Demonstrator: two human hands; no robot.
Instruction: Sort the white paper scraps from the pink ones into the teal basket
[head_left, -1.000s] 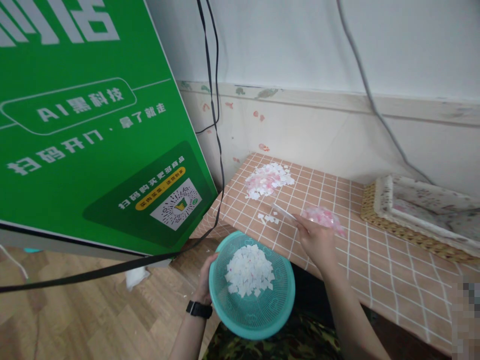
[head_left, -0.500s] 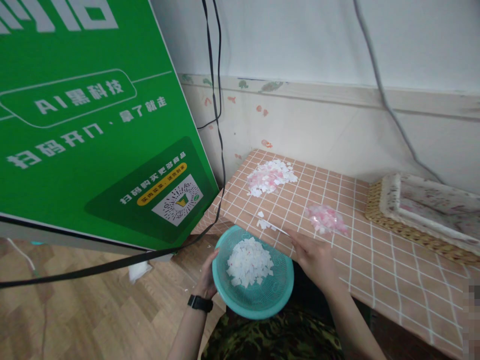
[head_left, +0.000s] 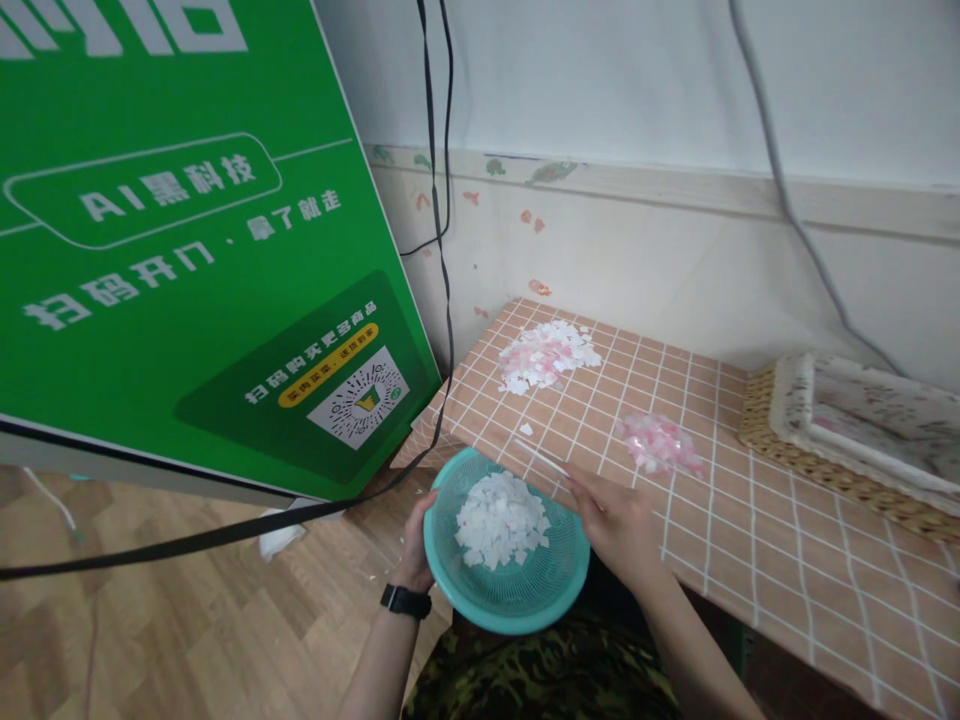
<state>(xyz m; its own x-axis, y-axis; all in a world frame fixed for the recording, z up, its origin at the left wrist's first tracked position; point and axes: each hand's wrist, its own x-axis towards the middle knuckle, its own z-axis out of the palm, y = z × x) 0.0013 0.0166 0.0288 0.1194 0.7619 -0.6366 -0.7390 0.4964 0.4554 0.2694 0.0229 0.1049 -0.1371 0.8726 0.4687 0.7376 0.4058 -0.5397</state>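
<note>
My left hand (head_left: 417, 545), with a black band on the wrist, is closed on the left rim of a turquoise plastic strainer basket (head_left: 562, 580). The basket lies against the table's front edge, above my lap. In it is a heap of white paper scraps (head_left: 501, 520), a few with pink marks. My right hand (head_left: 611, 520) grips a thin white stick (head_left: 544, 457), its tip over the table edge above the basket. One loose white scrap (head_left: 526, 429) lies just beyond the stick.
On the checked tablecloth (head_left: 757, 510) are a pile of white and pink scraps (head_left: 551, 353) at the back and a pink scrap pile (head_left: 660, 443). A lined wicker basket (head_left: 795, 440) stands right. A green cabinet (head_left: 225, 230) and black cable (head_left: 225, 535) occupy the left.
The small group of white scraps at the table edge is gone from there, leaving one scrap. My right hand and the stick have moved slightly toward the basket.
</note>
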